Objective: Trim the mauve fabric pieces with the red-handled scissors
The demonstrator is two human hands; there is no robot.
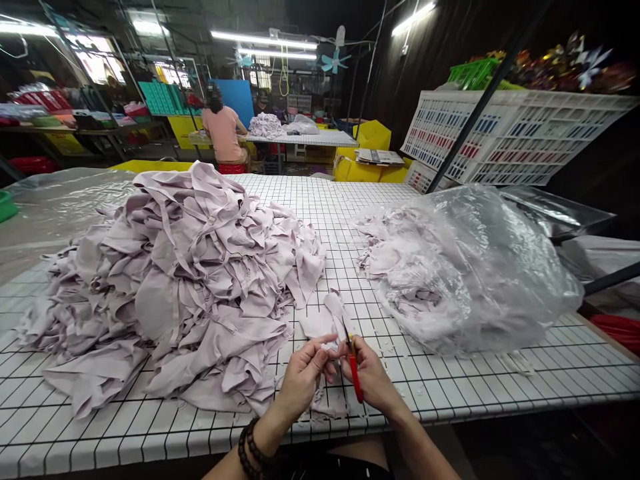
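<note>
My left hand (301,373) pinches a small pale lilac fabric piece (325,320) that stands up between both hands at the table's near edge. My right hand (373,380) is closed round red-handled snips (355,375), whose tips touch the fabric piece near my left fingers. A dark bead bracelet sits on my left wrist. A large heap of the same lilac fabric pieces (185,280) lies just left of my hands.
A clear plastic bag holding more lilac pieces (465,267) lies to the right on the white gridded table (500,380). Small fabric trimmings are scattered near my hands. A person in a pink top (223,133) sits at a far table. White crates (515,133) stand at back right.
</note>
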